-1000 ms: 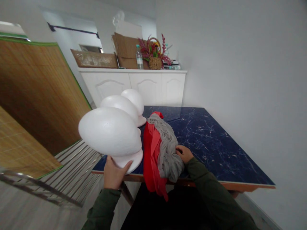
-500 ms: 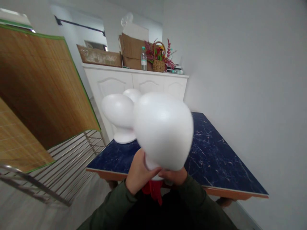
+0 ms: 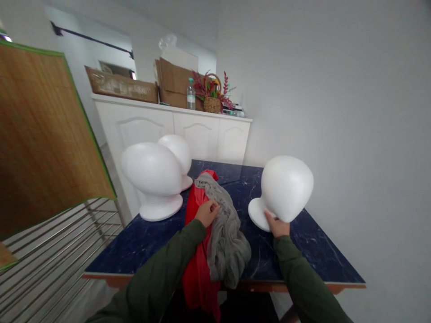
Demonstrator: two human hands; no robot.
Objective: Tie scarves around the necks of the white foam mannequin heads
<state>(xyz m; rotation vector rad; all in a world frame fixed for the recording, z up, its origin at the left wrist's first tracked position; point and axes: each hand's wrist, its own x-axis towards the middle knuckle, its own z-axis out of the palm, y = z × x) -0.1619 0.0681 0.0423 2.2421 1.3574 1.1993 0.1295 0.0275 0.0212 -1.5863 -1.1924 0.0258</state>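
My right hand [image 3: 277, 224] grips the neck of a white foam mannequin head [image 3: 286, 187], tilted, its base near the dark blue marble-look table [image 3: 303, 251] on the right side. My left hand [image 3: 206, 212] pinches a grey scarf [image 3: 225, 231] that lies over a red scarf [image 3: 197, 251]; both hang over the table's front edge. Two more white foam heads stand upright at the table's left: a near one [image 3: 153, 175] and a far one [image 3: 178, 152] behind it.
A white cabinet [image 3: 168, 130] behind the table carries cardboard boxes [image 3: 123, 85], a water bottle [image 3: 191, 95] and a flower basket [image 3: 212, 96]. A bamboo mat [image 3: 40, 134] hangs over a metal drying rack [image 3: 50, 260] at left. A white wall runs along the right.
The foam head went from my left hand at the table's left, across in both hands, to my right hand at the right. My left hand now holds the grey scarf.
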